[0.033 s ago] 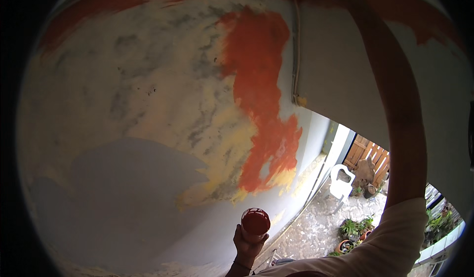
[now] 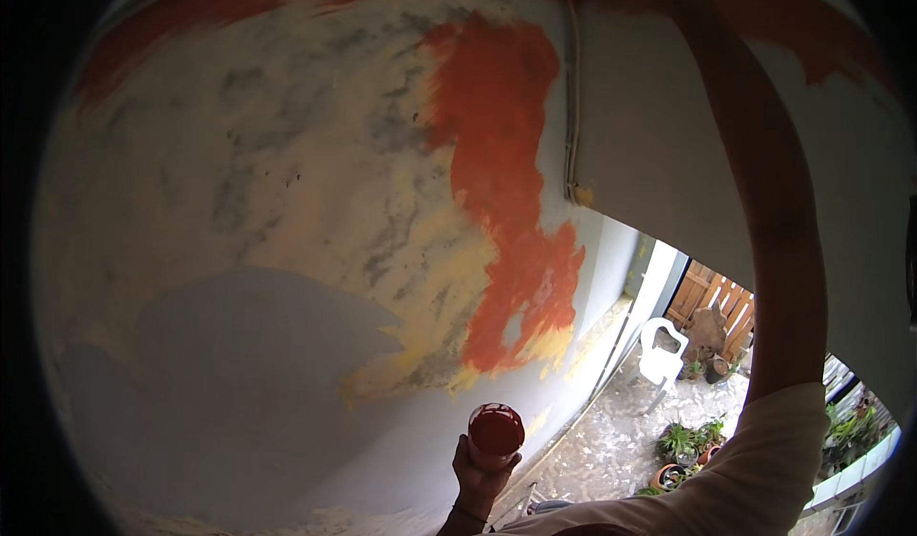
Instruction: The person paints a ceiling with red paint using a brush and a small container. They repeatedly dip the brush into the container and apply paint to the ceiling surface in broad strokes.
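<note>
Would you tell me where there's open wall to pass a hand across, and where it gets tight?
Open: the wide grey patch at lower left, and the mottled yellow stretch left of the orange paint. Tight: by the pipe at the corner, where the raised right arm crosses. The left hand holds a paint cup.

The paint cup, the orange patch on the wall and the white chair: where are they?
paint cup (image 2: 496, 433), head view, on the red paint surface inside.
orange patch (image 2: 501, 154), head view, on its broad upper part.
white chair (image 2: 661, 353), head view, on its backrest.
</note>
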Motion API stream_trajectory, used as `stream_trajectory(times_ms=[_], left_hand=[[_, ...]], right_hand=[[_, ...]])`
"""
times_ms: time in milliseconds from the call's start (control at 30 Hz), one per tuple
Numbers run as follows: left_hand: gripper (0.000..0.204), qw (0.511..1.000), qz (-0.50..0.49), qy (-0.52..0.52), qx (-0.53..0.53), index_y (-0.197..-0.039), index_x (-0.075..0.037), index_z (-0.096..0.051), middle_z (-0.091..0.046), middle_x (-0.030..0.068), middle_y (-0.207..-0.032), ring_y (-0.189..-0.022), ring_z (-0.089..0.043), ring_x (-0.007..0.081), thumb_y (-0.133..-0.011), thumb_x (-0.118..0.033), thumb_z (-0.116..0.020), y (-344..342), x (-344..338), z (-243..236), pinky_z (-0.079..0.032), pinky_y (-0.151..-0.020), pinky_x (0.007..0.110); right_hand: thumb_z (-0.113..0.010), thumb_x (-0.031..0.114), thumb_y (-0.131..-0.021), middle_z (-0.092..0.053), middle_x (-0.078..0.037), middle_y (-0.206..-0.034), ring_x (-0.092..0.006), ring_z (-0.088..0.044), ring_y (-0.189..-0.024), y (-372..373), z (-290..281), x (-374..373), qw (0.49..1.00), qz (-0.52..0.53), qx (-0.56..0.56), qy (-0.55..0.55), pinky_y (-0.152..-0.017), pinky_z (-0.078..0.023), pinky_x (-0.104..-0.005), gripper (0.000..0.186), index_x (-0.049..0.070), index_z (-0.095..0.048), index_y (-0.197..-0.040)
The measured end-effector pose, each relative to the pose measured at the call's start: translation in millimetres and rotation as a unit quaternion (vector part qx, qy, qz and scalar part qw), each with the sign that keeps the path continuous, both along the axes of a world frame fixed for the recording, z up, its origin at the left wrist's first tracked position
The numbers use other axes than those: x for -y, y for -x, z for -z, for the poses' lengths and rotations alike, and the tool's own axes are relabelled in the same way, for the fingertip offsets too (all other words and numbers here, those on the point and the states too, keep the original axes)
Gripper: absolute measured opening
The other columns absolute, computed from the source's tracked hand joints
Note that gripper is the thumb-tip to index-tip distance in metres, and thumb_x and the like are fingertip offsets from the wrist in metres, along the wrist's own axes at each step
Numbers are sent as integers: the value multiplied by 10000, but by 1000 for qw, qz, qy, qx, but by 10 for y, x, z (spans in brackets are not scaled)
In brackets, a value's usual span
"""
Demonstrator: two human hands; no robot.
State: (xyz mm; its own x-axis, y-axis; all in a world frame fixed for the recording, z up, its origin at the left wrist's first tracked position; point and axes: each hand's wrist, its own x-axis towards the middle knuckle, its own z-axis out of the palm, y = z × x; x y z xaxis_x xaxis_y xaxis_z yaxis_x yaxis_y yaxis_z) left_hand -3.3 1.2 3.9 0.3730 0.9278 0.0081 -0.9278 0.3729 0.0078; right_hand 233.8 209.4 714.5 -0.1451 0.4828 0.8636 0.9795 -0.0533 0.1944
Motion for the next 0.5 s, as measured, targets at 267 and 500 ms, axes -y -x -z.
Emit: stream_trajectory(times_ms=[267, 500], left_hand=[[707, 995, -9, 22, -94, -1517, -206, -483, -555, 122, -1499, -1324, -568, 365, -979, -664, -491, 246, -8, -44, -523, -967, 620], [701, 998, -4, -2, -70, -1515, -193, -483, -556, 126, -1500, -1314, -576, 368, -990, -658, -481, 179, 17, -49, -532, -966, 602]], right_hand=[[-729, 210, -842, -769, -231, -1001, -362, -763, -935, 41, 54, 246, 992, -3, -33, 120, -787, -609, -456, 241, -3, -789, -936], [-734, 229, -836, -766, -235, -994, -361, -765, -940, 6, -142, -1, 998, 34, 56, -10, -801, -606, -464, 252, 3, -795, -930]])
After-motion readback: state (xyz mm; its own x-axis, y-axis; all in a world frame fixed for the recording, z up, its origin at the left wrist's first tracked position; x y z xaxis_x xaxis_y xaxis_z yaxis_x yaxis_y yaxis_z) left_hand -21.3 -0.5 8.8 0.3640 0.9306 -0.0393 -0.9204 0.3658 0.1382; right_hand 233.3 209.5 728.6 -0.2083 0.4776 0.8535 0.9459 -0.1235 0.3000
